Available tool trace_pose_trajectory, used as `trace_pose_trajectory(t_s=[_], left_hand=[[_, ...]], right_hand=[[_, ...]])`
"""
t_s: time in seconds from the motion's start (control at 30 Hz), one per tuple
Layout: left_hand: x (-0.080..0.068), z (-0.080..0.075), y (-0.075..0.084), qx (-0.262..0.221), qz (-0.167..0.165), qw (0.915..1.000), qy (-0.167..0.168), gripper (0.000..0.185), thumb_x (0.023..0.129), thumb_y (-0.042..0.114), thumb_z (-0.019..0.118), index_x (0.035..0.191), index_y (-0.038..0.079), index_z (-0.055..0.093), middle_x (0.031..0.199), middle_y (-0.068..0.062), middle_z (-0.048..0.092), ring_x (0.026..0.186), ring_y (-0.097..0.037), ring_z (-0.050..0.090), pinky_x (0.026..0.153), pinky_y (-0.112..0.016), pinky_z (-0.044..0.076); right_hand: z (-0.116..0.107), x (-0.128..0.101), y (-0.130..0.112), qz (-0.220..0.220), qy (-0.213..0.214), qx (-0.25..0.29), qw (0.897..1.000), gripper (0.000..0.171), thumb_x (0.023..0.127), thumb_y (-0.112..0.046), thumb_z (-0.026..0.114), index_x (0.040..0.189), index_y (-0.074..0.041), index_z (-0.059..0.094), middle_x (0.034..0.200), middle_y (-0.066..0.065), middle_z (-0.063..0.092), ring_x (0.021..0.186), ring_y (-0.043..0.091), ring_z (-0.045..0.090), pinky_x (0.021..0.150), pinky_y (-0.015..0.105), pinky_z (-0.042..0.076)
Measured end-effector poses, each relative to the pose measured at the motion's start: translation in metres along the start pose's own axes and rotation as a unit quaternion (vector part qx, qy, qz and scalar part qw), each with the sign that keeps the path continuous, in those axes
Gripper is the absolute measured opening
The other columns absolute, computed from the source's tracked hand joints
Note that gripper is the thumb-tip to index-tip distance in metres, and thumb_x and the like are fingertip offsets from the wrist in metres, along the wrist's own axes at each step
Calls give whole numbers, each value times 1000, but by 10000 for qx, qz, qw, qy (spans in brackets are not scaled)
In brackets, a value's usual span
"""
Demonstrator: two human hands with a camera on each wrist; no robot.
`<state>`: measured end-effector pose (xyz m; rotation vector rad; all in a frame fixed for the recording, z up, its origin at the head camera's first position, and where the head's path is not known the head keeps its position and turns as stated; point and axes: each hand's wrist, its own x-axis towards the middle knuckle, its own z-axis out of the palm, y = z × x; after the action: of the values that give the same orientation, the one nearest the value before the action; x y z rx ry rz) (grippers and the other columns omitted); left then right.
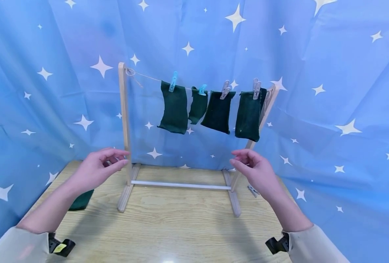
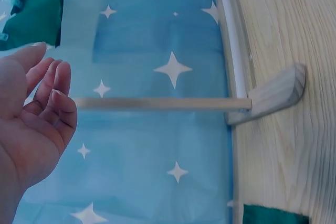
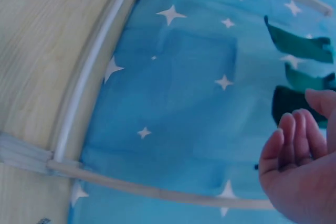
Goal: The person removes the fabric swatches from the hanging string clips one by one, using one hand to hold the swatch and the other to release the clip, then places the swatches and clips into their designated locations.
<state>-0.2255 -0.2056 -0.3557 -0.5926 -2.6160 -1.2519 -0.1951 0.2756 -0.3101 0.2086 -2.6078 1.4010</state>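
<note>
Both hands hover empty with loosely bent fingers before a small wooden drying rack point(image 1: 125, 120). My left hand point(image 1: 99, 168) is near the rack's left post, and my right hand point(image 1: 255, 171) is in front of the lower right post. Along the string hang several dark green cloths: a larger one point(image 1: 174, 109) at left, a narrow one point(image 1: 198, 107), another point(image 1: 218, 113), and one at far right point(image 1: 248, 117). Blue clothespins point(image 1: 172, 82) hold the left two; grey clothespins point(image 1: 225, 90) hold the others. In the wrist views, the left hand point(image 2: 39, 119) and right hand point(image 3: 304, 166) hold nothing.
Another green cloth point(image 1: 82, 201) lies on the wooden table point(image 1: 178, 226), partly hidden behind my left forearm. A grey clothespin point(image 1: 253, 191) lies beside the rack's right foot. A blue star-patterned curtain point(image 1: 194, 36) surrounds the table's back and sides. A white bar point(image 1: 181, 185) joins the rack's feet.
</note>
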Motion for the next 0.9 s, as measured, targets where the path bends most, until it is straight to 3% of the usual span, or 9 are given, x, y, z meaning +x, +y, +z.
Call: trace_pose_trajectory(t_s=[0.5,0.67,0.9], left_hand=[[16,21,23,-379,173,9991,-119,33,110,30,71,140,17,74,113,-6,74,93,-23,68,73,-29,55],[34,24,32,-617,110,9980,15,36,111,34,68,143,19,72,124,-6,73,99,-24,72,77,-30,59],[67,26,43,-628,61,9971,417,41,112,37,67,147,17,69,132,-6,69,97,-23,73,72,-29,55]], right_hand=[[9,15,-41,-539,-83,-158,9984,35,107,-38,75,136,-19,74,117,7,69,100,25,63,75,23,54],[12,21,-54,-648,-135,-63,9978,33,106,-37,75,134,-19,74,115,6,69,99,25,63,77,23,55],[16,23,-66,-649,-127,-12,9978,32,106,-36,76,134,-19,75,116,5,68,98,24,63,74,24,53]])
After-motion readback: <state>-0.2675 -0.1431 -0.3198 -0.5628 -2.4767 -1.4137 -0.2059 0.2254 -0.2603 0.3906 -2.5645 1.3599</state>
